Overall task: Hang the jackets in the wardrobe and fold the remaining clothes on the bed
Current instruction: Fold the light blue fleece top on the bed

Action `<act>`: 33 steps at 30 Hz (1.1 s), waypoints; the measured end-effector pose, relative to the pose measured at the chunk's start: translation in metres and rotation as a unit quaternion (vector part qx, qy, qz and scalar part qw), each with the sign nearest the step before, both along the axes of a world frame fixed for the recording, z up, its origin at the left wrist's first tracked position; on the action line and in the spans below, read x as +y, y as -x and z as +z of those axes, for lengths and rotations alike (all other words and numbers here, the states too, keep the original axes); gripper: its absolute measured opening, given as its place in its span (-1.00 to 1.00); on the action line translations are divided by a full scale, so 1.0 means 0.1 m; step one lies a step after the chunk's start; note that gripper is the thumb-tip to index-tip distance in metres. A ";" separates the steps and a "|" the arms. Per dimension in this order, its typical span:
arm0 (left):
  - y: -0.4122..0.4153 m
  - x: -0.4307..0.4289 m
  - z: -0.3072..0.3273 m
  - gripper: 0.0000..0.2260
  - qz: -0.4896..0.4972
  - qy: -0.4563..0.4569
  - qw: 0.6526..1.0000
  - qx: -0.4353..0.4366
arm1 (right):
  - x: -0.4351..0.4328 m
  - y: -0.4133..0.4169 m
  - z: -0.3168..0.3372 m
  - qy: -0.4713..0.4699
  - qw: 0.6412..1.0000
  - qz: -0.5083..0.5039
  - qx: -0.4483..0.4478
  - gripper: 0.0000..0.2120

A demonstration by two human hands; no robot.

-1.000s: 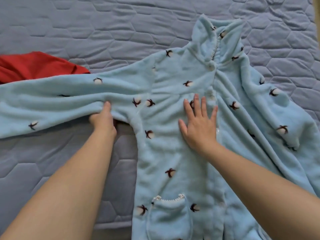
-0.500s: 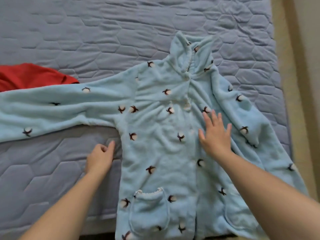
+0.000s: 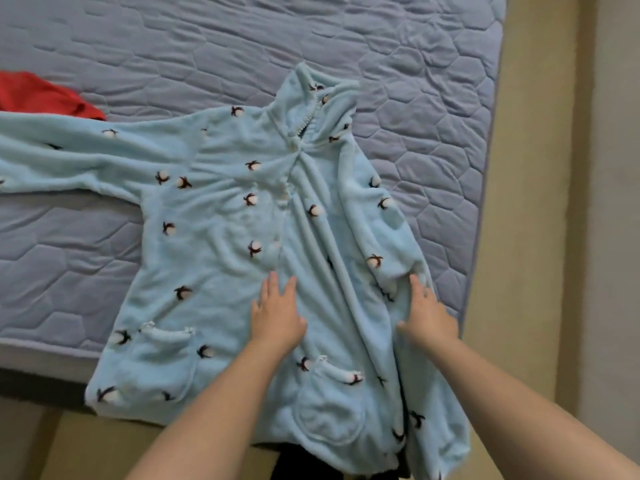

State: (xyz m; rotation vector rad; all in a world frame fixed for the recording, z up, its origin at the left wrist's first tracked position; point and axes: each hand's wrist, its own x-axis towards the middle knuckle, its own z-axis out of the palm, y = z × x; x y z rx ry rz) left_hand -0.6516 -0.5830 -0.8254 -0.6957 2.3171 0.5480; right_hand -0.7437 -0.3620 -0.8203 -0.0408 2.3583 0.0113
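Robe (image 3: pixel 214 258), lt blue fleece w/ small dark motifs, lies front-up on bed (image 3: pixel 433 98), hem overhanging near edge. One sleeve (image 3: pixel 69 157) spread out flat, reaching beside red garment (image 3: pixel 38 95); other sleeve folded along body. L hand (image 3: pixel 277 320): flat, fingers straight, pressing centre front. R hand (image 3: pixel 427 315): fingers extended, gripping nothing, resting on fabric beside folded sleeve's cuff.

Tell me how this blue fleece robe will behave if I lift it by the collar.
Probably floppy: the blue fleece robe lies in soft folds and its hem droops over the mattress edge, so it should sag, sleeves trailing. Its thick plush pile suggests bulky yet fairly light, and likely clingy rather than slippery.
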 end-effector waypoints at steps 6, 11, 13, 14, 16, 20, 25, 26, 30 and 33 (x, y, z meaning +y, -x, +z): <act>0.63 0.40 -0.06 -0.38 -0.046 -0.036 0.994 0.097 | -0.18 0.54 -0.23 0.251 0.953 -0.163 0.038 -0.09; 1.15 0.39 -0.16 -0.44 0.031 -0.038 0.988 0.150 | -0.23 1.37 -0.44 0.293 0.916 -0.265 -0.065 -0.55; 1.37 0.40 -0.23 -0.43 0.076 -0.026 0.984 0.160 | -0.28 1.62 -0.48 0.351 0.862 -0.292 -0.221 -0.66; 1.47 0.39 -0.28 -0.42 0.097 -0.010 0.983 0.154 | -0.32 1.73 -0.51 0.365 0.848 -0.277 -0.265 -0.73; 1.65 0.36 -0.41 -0.42 0.130 0.029 0.986 0.104 | -0.31 2.06 -0.55 0.380 0.869 -0.232 -0.217 -0.77; 1.89 0.41 -0.61 -0.43 0.126 0.096 0.987 -0.031 | 0.11 2.93 -0.55 0.322 0.938 -0.129 -0.020 -0.74; 2.22 0.55 -0.58 -0.45 0.168 0.189 0.966 -0.054 | 0.00 3.20 -0.55 0.214 0.942 0.008 -0.258 -0.65; 2.30 0.53 -0.55 -0.50 0.176 0.217 0.960 -0.011 | -0.14 3.22 -0.58 0.265 0.933 -0.013 -0.243 -0.60; 2.60 0.38 -0.61 -0.48 0.126 0.166 0.970 0.126 | -0.65 3.09 -0.71 0.309 0.936 0.089 -0.146 -0.60; 2.75 0.24 -0.77 -0.53 0.121 0.113 0.983 0.079 | -0.75 3.32 -0.84 0.254 0.957 0.139 -0.020 -0.87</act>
